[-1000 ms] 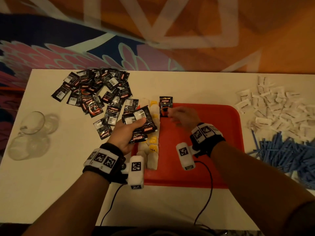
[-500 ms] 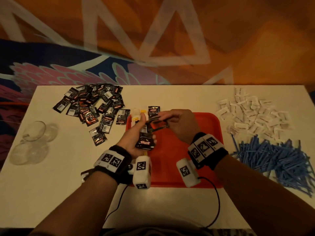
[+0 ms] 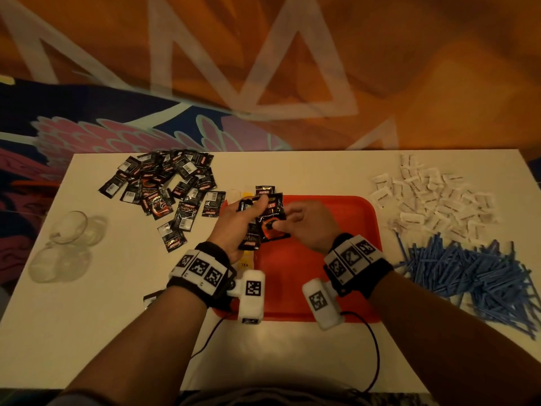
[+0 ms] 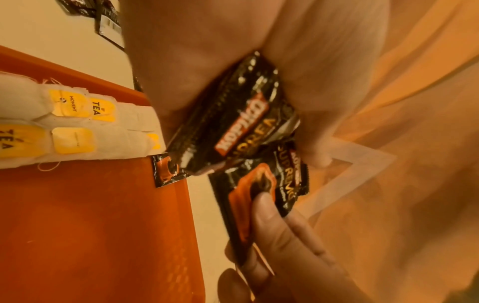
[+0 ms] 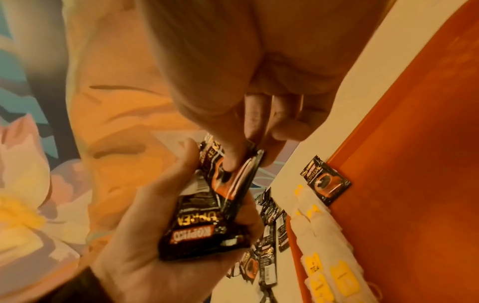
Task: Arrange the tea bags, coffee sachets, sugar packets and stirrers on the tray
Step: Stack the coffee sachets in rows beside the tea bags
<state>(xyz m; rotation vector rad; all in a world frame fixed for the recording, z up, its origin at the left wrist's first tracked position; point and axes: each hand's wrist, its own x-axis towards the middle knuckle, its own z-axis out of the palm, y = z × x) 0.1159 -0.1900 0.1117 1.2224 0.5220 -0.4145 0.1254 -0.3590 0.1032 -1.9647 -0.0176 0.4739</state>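
Note:
Above the red tray [image 3: 330, 259], my left hand [image 3: 234, 227] grips a small stack of black coffee sachets [image 3: 250, 230] [image 4: 233, 123] [image 5: 197, 225]. My right hand [image 3: 304, 224] pinches the topmost coffee sachet [image 3: 270, 221] [image 4: 261, 190] [image 5: 233, 174] of that stack between thumb and fingers. One coffee sachet [image 3: 265, 190] [image 5: 325, 180] lies at the tray's far left corner. Tea bags [image 4: 64, 123] [image 5: 326, 256] with yellow tags lie in a row along the tray's left edge, mostly hidden under my left hand in the head view.
A loose pile of coffee sachets [image 3: 164, 189] covers the table's far left. White sugar packets [image 3: 433, 197] lie at the far right, with blue stirrers [image 3: 468, 268] heaped in front of them. Clear glass cups [image 3: 67, 244] stand near the left edge.
The left hand has lifted its stack of sachets over the tray. The right hand left the sachet at the tray's corner and now pinches the top one of the stack.

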